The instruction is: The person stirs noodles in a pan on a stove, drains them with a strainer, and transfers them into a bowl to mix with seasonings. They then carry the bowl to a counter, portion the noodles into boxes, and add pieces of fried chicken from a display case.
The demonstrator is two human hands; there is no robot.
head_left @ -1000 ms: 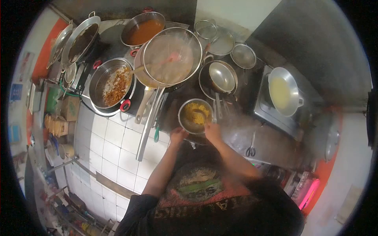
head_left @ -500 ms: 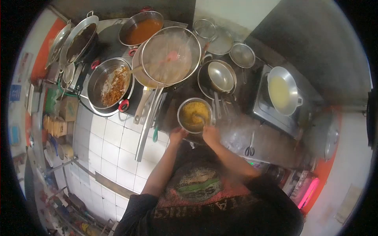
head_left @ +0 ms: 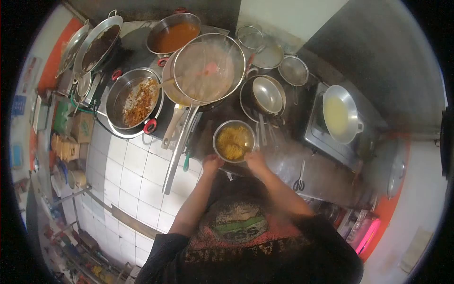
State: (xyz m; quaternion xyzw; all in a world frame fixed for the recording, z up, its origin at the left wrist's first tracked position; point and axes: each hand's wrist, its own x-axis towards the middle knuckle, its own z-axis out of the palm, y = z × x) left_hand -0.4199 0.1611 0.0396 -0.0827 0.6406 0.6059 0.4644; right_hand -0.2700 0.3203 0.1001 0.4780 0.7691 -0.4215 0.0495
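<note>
A steel bowl (head_left: 216, 147) of yellow, shredded-looking food (head_left: 232, 137) stands on the dark counter in front of me. My left hand (head_left: 213, 164) is closed on the bowl's near-left rim. At the near-right rim, my right hand (head_left: 256, 162) is closed round the handle of a spoon (head_left: 245, 148), whose head is down in the food. Most of the handle is hidden by my fingers. Just beyond the bowl lies a dark pan with a metal ladle-like bowl (head_left: 268, 93) resting in it.
Left of the bowl, a big round strainer (head_left: 208, 71) lies across a pan, its long handle jutting over the floor. Beyond are a pan of browned bits (head_left: 137, 106) and a pot of orange sauce (head_left: 175, 38). Scissors (head_left: 299, 183) and a wok of pale liquid (head_left: 339, 113) are on the right.
The spoon has shifted towards the bowl's near-right side, and the yellow food has been moved about. My left hand keeps its hold on the rim. The view has tilted slightly.
</note>
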